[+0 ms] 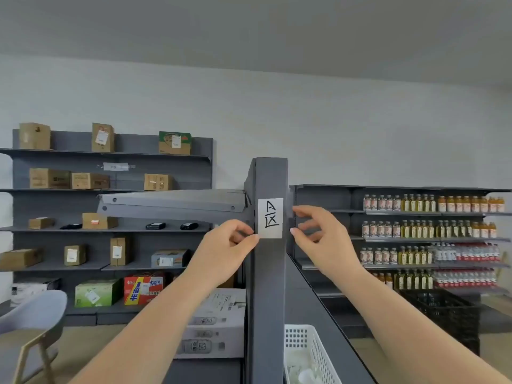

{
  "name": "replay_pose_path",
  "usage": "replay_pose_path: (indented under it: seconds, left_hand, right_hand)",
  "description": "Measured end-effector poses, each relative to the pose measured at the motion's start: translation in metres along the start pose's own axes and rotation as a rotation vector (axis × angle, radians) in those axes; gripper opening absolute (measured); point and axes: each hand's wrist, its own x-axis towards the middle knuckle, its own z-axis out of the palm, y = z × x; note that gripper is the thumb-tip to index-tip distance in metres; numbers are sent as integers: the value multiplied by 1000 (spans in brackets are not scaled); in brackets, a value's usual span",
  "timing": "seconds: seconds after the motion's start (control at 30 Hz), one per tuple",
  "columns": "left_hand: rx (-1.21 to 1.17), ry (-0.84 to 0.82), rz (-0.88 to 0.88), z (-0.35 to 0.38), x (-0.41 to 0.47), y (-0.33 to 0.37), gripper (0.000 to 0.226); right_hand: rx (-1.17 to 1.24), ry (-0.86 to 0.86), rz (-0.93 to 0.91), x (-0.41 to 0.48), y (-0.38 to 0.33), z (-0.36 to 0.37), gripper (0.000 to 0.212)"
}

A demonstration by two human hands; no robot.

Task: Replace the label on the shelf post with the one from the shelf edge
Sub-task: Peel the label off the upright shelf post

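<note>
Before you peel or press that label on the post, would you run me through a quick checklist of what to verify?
1. Label sits flat on the shelf post: ok, no lifted corner visible.
2. Left hand has a pinch at the label's lower left corner: ok, fingertips meet at that edge.
3. Right hand touches the label: not ok, its fingers are open beside the post's right edge, apart from the paper.
4. Writing legible: ok, black marks read clearly.
5. Which label this is, old or replacement: cannot tell.
6. Second label within reach: cannot tell, none clearly visible.
</note>
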Motion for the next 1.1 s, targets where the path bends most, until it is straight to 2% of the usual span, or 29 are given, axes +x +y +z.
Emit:
replay_pose_path:
  seconds: [0.2, 0.63, 0.9, 1.1]
  left_hand:
    - [45, 83, -21, 14, 15, 1, 8]
    - [74, 170, -17, 19, 30, -4, 13]
    - [33, 182, -18, 22, 30, -6, 15]
    - [15, 164, -14, 21, 29, -7, 14]
  right_hand:
    - [-84, -15, -134, 24, 5, 10, 44]
    - [-184, 82, -262, 34, 20, 20, 32]
    - [-1, 127, -168, 36, 10, 23, 16]
    - [218, 127, -13, 40, 6, 24, 14]
